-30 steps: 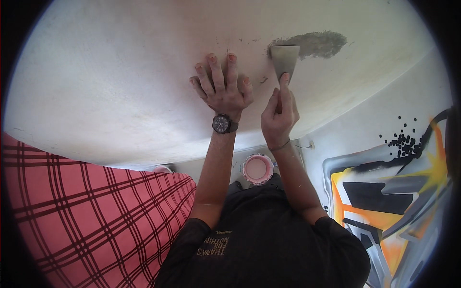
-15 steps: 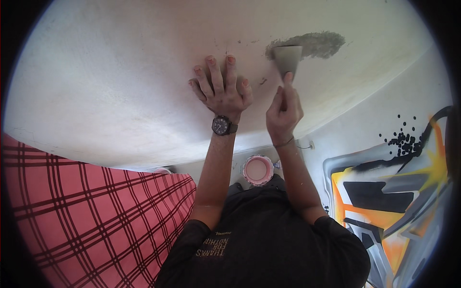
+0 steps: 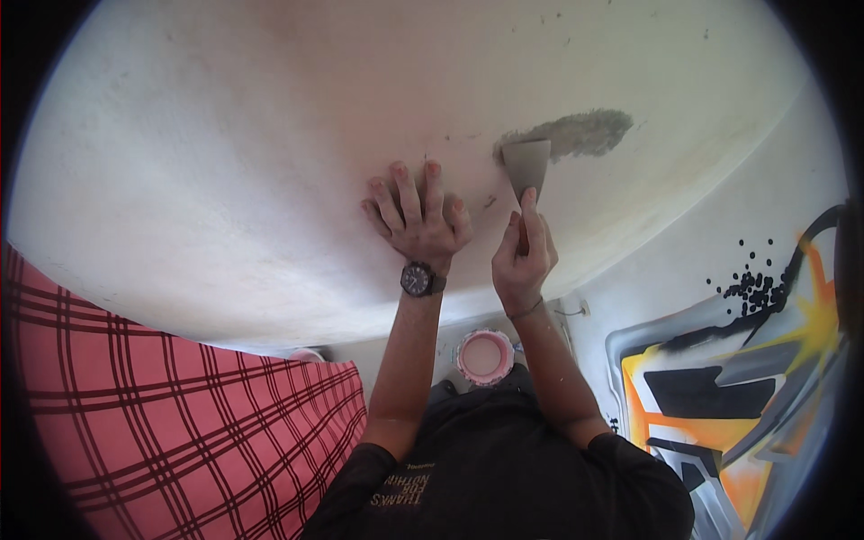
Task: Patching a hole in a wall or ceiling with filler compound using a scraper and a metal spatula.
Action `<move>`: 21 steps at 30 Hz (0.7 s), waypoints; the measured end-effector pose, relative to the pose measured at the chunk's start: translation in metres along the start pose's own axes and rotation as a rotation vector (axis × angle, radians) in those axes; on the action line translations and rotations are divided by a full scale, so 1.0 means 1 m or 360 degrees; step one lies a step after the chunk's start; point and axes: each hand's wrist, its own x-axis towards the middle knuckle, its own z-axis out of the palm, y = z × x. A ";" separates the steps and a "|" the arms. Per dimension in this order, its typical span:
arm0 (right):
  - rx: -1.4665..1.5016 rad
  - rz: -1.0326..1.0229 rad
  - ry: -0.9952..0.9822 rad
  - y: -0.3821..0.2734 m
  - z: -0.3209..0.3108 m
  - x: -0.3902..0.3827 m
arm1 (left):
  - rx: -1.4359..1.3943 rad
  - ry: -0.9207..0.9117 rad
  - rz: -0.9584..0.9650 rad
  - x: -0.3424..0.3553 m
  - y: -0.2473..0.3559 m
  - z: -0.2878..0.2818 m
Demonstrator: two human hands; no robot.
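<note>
My right hand [image 3: 524, 256] grips a putty knife [image 3: 527, 164], its index finger stretched along the blade. The blade's wide edge lies against the left end of a rough grey patch [image 3: 589, 132] on the pale wall [image 3: 297, 144]. Left of it, my left hand [image 3: 421, 220] rests with fingers spread flat on the wall and holds nothing. A dark watch [image 3: 417, 279] is on the left wrist. Between the two hands a small chipped mark [image 3: 490, 202] shows in the wall. The knife's handle is mostly hidden inside my fingers.
Below my hands stands a pink-stained bucket [image 3: 484, 357] with pinkish contents. A red checked cloth [image 3: 180, 405] spreads along the left. At the right is a side wall with painted graffiti [image 3: 711, 387]. Part of another pink container [image 3: 307, 355] shows behind the cloth.
The whole view has tilted, so wall, hands and bucket sit lower in the picture. The putty knife has shifted slightly left across the patch; my left hand keeps its place on the wall.
</note>
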 end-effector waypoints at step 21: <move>0.0233 0.0073 -0.0165 0.028 -0.020 0.002 | 0.0023 -0.0053 0.0019 -0.008 0.022 0.010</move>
